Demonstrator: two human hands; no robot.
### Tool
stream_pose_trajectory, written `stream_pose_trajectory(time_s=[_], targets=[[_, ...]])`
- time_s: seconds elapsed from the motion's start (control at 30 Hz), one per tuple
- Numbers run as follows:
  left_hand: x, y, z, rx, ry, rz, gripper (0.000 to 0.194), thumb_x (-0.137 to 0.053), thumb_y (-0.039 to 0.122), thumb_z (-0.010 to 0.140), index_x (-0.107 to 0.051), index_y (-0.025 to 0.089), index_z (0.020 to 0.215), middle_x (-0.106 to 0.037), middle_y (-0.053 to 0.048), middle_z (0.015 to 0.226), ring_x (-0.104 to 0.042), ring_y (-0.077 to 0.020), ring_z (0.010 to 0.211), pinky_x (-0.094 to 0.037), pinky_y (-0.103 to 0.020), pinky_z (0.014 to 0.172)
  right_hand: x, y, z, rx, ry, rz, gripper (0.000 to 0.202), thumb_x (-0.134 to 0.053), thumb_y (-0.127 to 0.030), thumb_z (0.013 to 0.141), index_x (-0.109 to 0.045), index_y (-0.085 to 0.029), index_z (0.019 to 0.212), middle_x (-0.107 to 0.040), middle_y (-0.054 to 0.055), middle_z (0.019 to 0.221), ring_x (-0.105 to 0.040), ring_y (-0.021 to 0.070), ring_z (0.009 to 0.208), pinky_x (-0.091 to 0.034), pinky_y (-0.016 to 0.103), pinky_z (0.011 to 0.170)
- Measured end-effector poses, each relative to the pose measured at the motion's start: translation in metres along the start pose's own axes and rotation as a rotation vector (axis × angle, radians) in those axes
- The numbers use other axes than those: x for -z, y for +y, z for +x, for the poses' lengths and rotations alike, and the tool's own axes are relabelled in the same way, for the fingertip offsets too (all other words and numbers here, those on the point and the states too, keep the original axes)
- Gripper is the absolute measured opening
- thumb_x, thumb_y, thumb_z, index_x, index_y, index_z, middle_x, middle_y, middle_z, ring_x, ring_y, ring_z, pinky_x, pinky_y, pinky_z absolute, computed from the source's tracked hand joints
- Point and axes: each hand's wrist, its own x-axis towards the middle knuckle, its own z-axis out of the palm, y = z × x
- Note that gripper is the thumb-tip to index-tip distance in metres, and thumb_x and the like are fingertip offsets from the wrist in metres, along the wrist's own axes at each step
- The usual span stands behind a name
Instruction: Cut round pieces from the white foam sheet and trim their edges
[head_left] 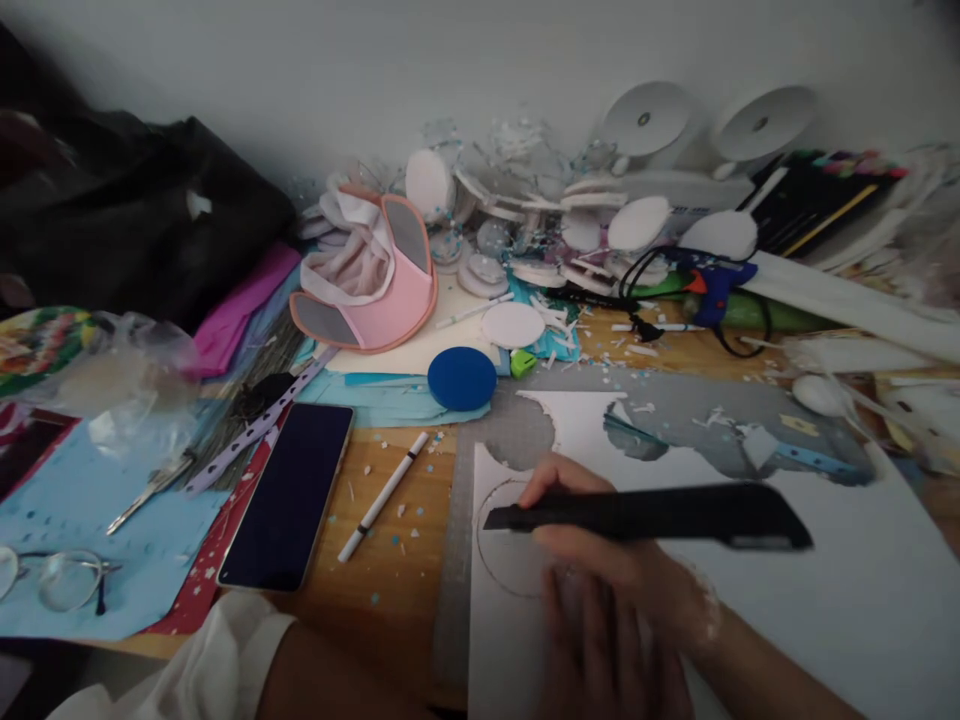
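My right hand (600, 530) grips a black utility knife (637, 515), held nearly level with its tip toward the left. Under that tip, a round outline (484, 555) is marked or cut in a white foam-like sheet (787, 610). Just below, my left hand (607, 650) lies on the sheet with fingers stretched out, partly covered by my right hand and slightly blurred. Curved notches run along the sheet's upper edge, where the grey cutting mat (517, 430) shows through. Whether the blade touches the sheet cannot be made out.
A blue disc (462, 378), white discs (514, 325) and a pink visor cap (375, 280) lie behind. Leftward are a phone (289, 500), a white pen (383, 497), scissors (150, 492) and glasses (67, 580). Scraps litter the wooden table (409, 600). Two speaker-like white cones (646, 118) stand by the wall.
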Motion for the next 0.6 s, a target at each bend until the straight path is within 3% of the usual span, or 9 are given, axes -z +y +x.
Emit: stream_pose_trajectory(time_s=[0.1,0.23,0.3,0.37,0.4,0.47,0.6], targets=[[-0.002,-0.005,-0.003,-0.107,-0.047,0.015,0.014,-0.064,0.022,0.076,-0.056,0.021,0.087,-0.074,-0.009,0.092,-0.067,-0.0316,0.096,-0.038,-0.061,0.098,0.022,0.006,0.01,0.024,0.123,0.303,0.011,-0.058,-0.024,0.07,-0.059,-0.02,0.08,-0.039,-0.007,0.051,-0.027,0.0064,0.045,-0.021,0.02,0.043],[0.006,-0.019,0.005,-0.208,-0.085,0.003,0.015,-0.06,0.023,0.078,-0.055,0.02,0.093,-0.073,-0.012,0.095,-0.066,-0.034,0.096,-0.032,-0.063,0.101,0.034,0.01,0.021,0.059,0.234,0.513,0.011,-0.06,-0.02,0.064,-0.059,-0.019,0.074,-0.024,-0.011,0.042,-0.015,0.0049,0.041,-0.015,0.021,0.042],[0.017,-0.036,0.017,-0.298,-0.143,-0.073,0.016,-0.058,0.024,0.081,-0.056,0.019,0.096,-0.072,-0.011,0.097,-0.066,-0.0328,0.097,-0.037,-0.058,0.1,0.033,0.01,0.023,0.057,0.223,0.552,0.011,-0.06,-0.02,0.062,-0.06,-0.018,0.073,-0.024,-0.012,0.04,-0.015,0.0044,0.039,-0.015,0.02,0.041],[0.034,-0.058,0.031,-0.377,-0.349,-0.251,0.021,-0.05,0.027,0.087,-0.054,0.02,0.106,-0.07,-0.008,0.108,-0.065,-0.0261,0.101,-0.048,-0.043,0.093,0.032,0.009,0.024,0.069,0.223,0.559,0.01,-0.061,-0.019,0.062,-0.06,-0.018,0.072,-0.025,-0.012,0.04,-0.016,0.0041,0.039,-0.016,0.02,0.041],[0.042,-0.069,0.039,-0.343,-0.477,-0.34,0.027,-0.045,0.023,0.089,-0.051,0.018,0.115,-0.067,-0.01,0.113,-0.064,-0.0217,0.103,-0.051,-0.035,0.09,0.031,0.009,0.024,0.079,0.227,0.564,0.01,-0.061,-0.018,0.062,-0.06,-0.019,0.073,-0.026,-0.012,0.04,-0.016,0.004,0.039,-0.016,0.019,0.041],[0.056,-0.089,0.05,-0.138,-0.61,-0.413,0.032,-0.038,0.008,0.088,-0.049,0.018,0.117,-0.068,-0.007,0.104,-0.065,-0.0151,0.093,-0.054,-0.026,0.081,0.032,0.01,0.025,0.097,0.233,0.592,0.011,-0.061,-0.019,0.063,-0.059,-0.019,0.073,-0.027,-0.012,0.04,-0.016,0.0039,0.038,-0.017,0.019,0.041],[0.063,-0.104,0.059,0.08,-0.632,-0.268,0.029,-0.057,0.025,0.086,-0.051,0.02,0.114,-0.062,-0.009,0.113,-0.059,-0.0238,0.104,-0.053,-0.039,0.087,0.034,0.01,0.026,0.121,0.252,0.678,0.012,-0.061,-0.02,0.062,-0.057,-0.02,0.073,-0.029,-0.012,0.04,-0.017,0.004,0.038,-0.017,0.018,0.04]])
